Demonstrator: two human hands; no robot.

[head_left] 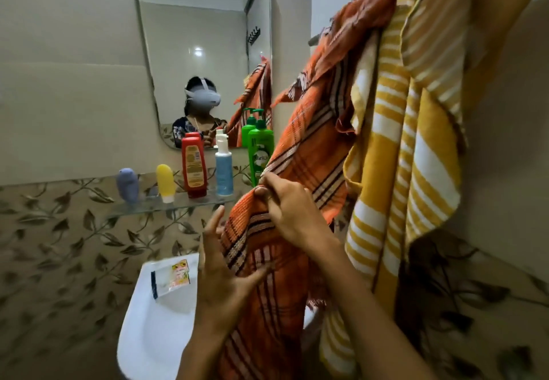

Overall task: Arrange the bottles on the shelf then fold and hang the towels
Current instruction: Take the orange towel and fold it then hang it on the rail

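The orange plaid towel hangs from the top right of the wall, draped down the centre of the view in front of the sink. The right hand pinches a fold of this towel between thumb and curled fingers at mid-height. The left hand is spread wide, fingers straight, with the fingertips touching the towel's left edge lower down; it grips nothing.

Just right of the orange towel, a yellow-and-white striped towel hangs against the wall, touching and partly overlapping it near the top.

The glass shelf sits on the far wall, left of the towels, below the mirror. Five bottles stand upright on it in a row, from left to right: a grey-blue tube, a yellow tube, a red bottle, a white-and-blue pump bottle, and a green pump bottle, which the orange towel partly hides.

The white sink is near, lower left. A small sachet lies on its rim.
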